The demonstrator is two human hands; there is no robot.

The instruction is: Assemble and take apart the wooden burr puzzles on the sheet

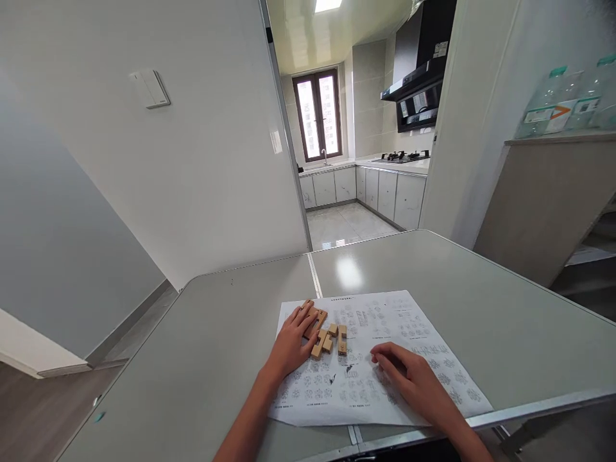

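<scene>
A large printed sheet [385, 314] with small line diagrams lies on the table. At its left side, my left hand [291, 343] rests with fingers stretched apart over flat brown wooden puzzle pieces [321, 314], touching them and partly hiding them. Beside its thumb stand several lighter notched wooden blocks [320, 344], close together. One upright notched block [342, 340] is at the right end of this group. My right hand [404, 369] lies on the sheet to the right of the blocks, apart from them. Its fingers are curled in, with nothing visible in them.
The grey-green table [231, 321] has a metal seam down its middle and a metal front edge. A small teal object [99, 417] lies near its left edge. Plastic bottles [543, 106] stand on a ledge at right. Beyond the table, a doorway opens onto a kitchen with cabinets [380, 186].
</scene>
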